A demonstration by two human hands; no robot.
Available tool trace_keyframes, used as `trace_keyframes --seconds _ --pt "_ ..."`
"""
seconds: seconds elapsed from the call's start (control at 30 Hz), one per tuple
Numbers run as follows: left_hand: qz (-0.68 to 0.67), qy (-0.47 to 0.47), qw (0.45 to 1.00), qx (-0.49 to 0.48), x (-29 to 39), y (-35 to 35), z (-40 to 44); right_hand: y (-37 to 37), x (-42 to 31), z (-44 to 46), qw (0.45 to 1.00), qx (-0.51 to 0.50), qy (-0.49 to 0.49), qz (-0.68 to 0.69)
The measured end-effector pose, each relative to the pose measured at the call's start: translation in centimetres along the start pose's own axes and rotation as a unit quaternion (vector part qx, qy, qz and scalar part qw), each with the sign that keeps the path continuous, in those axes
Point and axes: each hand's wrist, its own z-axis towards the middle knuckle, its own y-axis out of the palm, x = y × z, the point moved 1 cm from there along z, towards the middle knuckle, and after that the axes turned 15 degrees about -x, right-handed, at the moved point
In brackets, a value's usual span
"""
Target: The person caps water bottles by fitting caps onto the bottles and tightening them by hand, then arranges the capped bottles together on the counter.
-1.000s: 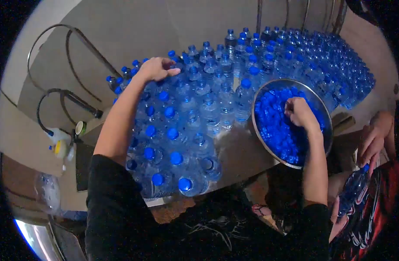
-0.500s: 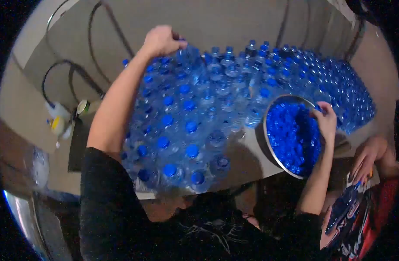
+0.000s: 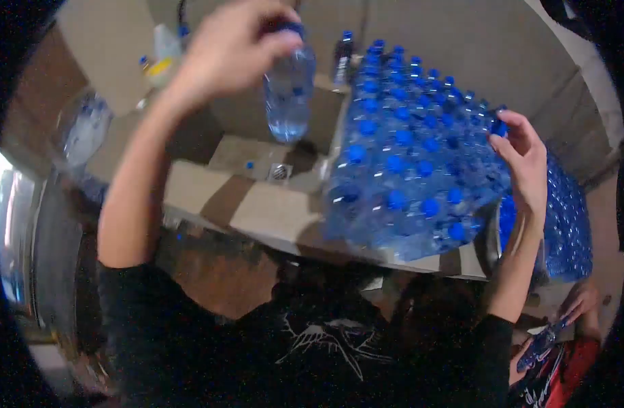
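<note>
My left hand [image 3: 240, 44] grips a clear water bottle [image 3: 288, 95] by its top, holding it upright above the sink basin [image 3: 240, 153] at the upper left. My right hand [image 3: 523, 146] is raised over the right part of the bottle group, its thumb and index finger pinched on a blue cap [image 3: 500, 126]. Many clear bottles [image 3: 407, 170] with blue caps stand packed together right of the basin. Part of the metal bowl [image 3: 490, 238] with blue caps shows behind my right forearm.
A dark bottle [image 3: 343, 58] stands behind the basin. A yellow-labelled container [image 3: 161, 68] is at the upper left. More bottles [image 3: 570, 217] stand at the far right. At the lower right, another person's hand [image 3: 584, 302] is by a bottle. The pale counter edge [image 3: 271, 214] runs in front.
The view has swung left, bringing the basin into sight. My left hand has carried the bottle away from the group. My right hand has risen out of the bowl with a cap.
</note>
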Motion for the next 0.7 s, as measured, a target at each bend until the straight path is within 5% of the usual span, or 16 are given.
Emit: trace_keyframes --seconds 0.13,0.2,0.33,0.47,0.57,0.7 --pt "-0.070 -0.104 0.992 -0.017 -1.8 6.2 -10.0 11.2 -6.4 5.0 0.978 -0.194 -0.036 -0.067" --pt "-0.084 -0.134 0.986 -0.047 -2.7 8.3 -12.8 17.0 -7.3 6.6 0.956 -0.218 -0.133 -0.143" --pt "-0.123 -0.066 0.990 0.005 -3.8 9.7 -15.5 24.5 -9.9 7.8 0.878 -0.369 -0.144 -0.269" --pt "-0.202 -0.051 0.978 0.021 -4.6 9.5 -16.6 28.1 -11.2 8.0 0.864 -0.396 -0.184 -0.251" --pt "-0.244 0.045 0.959 0.135 -5.9 11.1 -16.8 29.2 -12.1 8.4 0.852 -0.394 -0.222 -0.265" --pt "-0.435 0.085 0.888 0.120 -7.2 16.0 -14.8 30.5 -12.9 10.0 0.822 -0.440 -0.233 -0.277"
